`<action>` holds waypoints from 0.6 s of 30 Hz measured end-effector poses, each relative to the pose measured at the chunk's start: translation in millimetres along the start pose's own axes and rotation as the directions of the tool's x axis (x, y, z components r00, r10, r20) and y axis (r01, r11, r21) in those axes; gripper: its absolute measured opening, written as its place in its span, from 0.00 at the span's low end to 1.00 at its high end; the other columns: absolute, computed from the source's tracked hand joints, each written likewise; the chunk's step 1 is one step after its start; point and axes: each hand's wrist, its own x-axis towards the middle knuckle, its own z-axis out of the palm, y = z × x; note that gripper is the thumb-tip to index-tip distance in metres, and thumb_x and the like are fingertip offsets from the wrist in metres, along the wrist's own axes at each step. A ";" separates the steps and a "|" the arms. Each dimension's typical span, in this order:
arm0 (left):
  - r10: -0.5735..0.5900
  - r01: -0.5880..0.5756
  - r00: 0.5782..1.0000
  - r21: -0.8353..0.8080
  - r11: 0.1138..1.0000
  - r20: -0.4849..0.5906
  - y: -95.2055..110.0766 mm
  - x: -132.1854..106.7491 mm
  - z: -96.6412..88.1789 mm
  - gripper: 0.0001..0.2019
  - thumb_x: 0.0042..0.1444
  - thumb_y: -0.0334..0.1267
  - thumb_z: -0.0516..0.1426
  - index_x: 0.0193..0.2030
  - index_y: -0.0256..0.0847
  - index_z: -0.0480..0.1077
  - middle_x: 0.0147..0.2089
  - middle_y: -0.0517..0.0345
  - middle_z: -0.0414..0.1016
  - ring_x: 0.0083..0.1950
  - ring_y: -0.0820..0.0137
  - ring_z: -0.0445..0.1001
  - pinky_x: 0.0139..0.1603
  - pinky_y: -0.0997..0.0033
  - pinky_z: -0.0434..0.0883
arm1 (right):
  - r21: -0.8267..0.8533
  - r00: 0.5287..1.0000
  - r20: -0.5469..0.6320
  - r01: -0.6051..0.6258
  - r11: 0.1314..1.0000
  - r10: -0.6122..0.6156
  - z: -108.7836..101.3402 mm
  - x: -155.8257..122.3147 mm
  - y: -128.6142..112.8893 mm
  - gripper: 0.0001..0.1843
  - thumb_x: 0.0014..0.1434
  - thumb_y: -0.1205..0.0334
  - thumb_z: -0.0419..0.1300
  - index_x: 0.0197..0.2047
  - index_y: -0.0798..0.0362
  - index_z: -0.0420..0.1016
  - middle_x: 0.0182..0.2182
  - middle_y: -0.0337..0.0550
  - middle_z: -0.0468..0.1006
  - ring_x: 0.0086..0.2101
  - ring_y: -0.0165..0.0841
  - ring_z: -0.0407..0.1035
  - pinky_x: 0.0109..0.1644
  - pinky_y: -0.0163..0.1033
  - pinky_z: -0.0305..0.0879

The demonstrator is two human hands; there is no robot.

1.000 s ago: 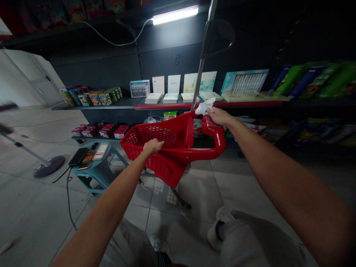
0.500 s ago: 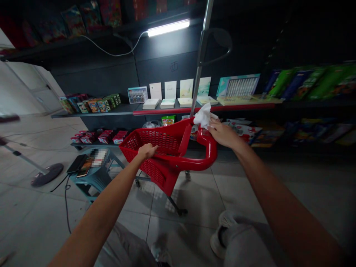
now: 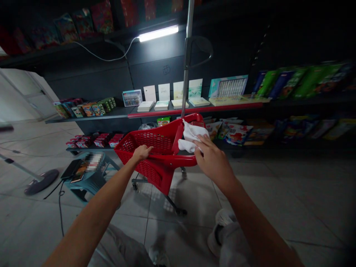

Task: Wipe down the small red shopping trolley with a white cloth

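Wiping the handle [image 3: 193, 118] of the red cart [image 3: 164, 176] looks like the step in hand — the right hand [image 3: 213, 157] holds a white cloth [image 3: 194, 132] at it, while the left hand [image 3: 141, 152] curls over the near rim [image 3: 161, 157]. The cart stands just before the shelf [image 3: 236, 108]; the next stroke likely calls for a steady rim — and cloth flat on the bar.

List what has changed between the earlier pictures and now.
The right hand has moved along the red handle, from its far end by the shelf toward the person, bringing the white cloth, which now looks more spread out. Nothing was visibly taken hold of or let go. The left hand stayed on the near rim of the red cart.
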 end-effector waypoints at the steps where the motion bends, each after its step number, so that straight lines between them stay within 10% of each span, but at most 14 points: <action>1: 0.008 -0.008 1.000 -0.002 1.000 0.005 -1.0 0.7 0.2 0.33 0.69 0.60 0.42 0.32 0.40 0.78 0.39 0.45 0.82 0.45 0.60 0.81 0.40 0.70 0.66 | 0.042 0.997 -0.074 0.011 0.999 -0.008 5.6 -3.4 1.1 0.23 0.69 0.63 0.50 0.61 0.51 0.78 0.66 0.49 0.72 0.70 0.45 0.60 0.72 0.55 0.61; 8: 0.007 -0.007 1.000 -0.051 0.999 0.010 0.8 11.4 3.7 0.34 0.70 0.58 0.40 0.30 0.42 0.79 0.35 0.50 0.81 0.45 0.61 0.80 0.43 0.70 0.67 | 0.335 0.867 -0.497 0.234 0.913 -0.040 45.7 -12.2 25.5 0.20 0.72 0.62 0.48 0.59 0.51 0.76 0.65 0.52 0.73 0.69 0.45 0.60 0.73 0.57 0.59; 18: -0.025 0.025 1.000 -0.039 0.999 -0.010 24.4 15.2 5.8 0.33 0.70 0.59 0.40 0.34 0.42 0.79 0.43 0.46 0.84 0.50 0.57 0.81 0.50 0.66 0.71 | 0.174 0.767 -0.621 0.334 0.926 -0.160 65.0 -27.3 35.0 0.23 0.68 0.65 0.53 0.64 0.49 0.72 0.66 0.51 0.70 0.70 0.50 0.58 0.73 0.65 0.57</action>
